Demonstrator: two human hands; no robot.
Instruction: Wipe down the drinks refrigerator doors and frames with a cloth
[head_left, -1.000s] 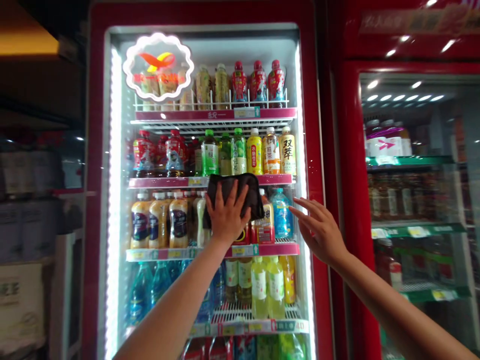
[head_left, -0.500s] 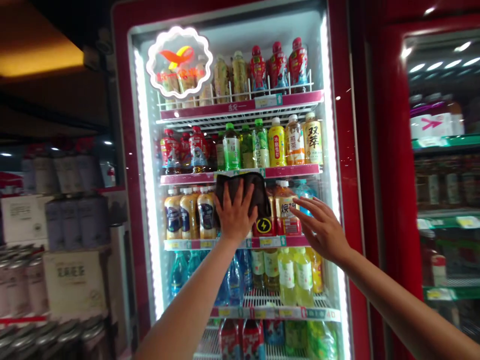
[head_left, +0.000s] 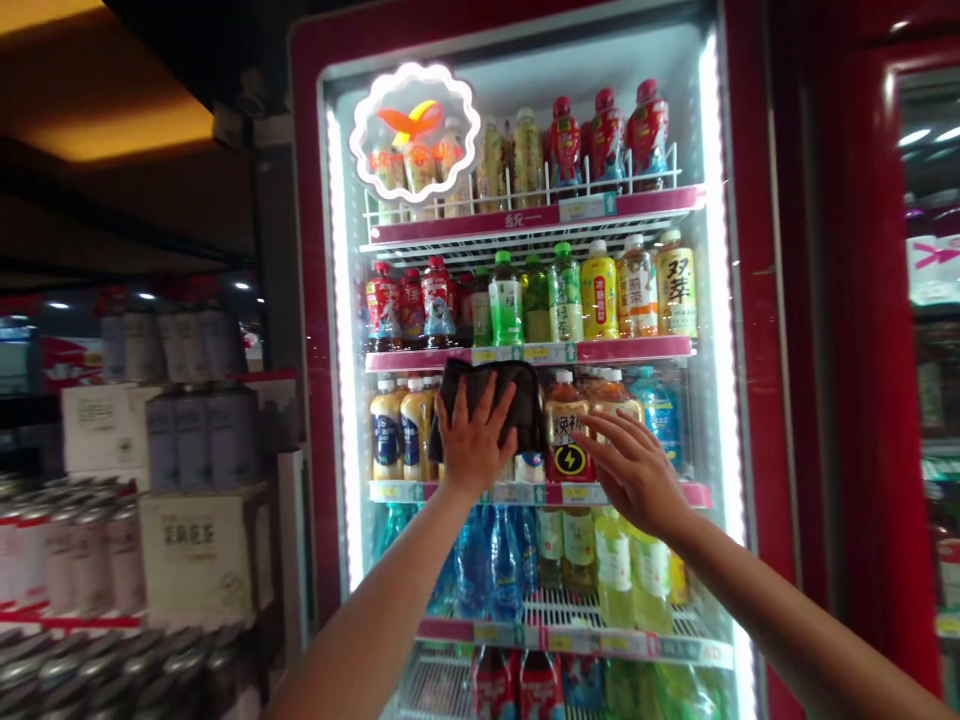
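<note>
A glass-fronted drinks cooler with a dark red frame (head_left: 765, 330) stands in front of me. My left hand (head_left: 474, 435) lies flat with fingers spread on a dark cloth (head_left: 525, 405), pressing it against the glass at the height of the third shelf. To its right, my right hand (head_left: 637, 470) has its fingers stretched out and slightly apart, holding nothing, near or on the glass; whether it touches is unclear. Behind the glass stand an orange bottle with a black and yellow mark (head_left: 568, 430) and a bottle with a green cap (head_left: 505, 300).
At the upper left of the glass is a glowing scalloped sign (head_left: 415, 130). On the left, cartons (head_left: 199, 555) and rows of cans (head_left: 75, 560) are stacked. Another red-framed cooler (head_left: 862, 350) stands at the right.
The view has shifted, so the cooler sits further right in it. Against the bottles, both hands and the cloth have moved a little to the left.
</note>
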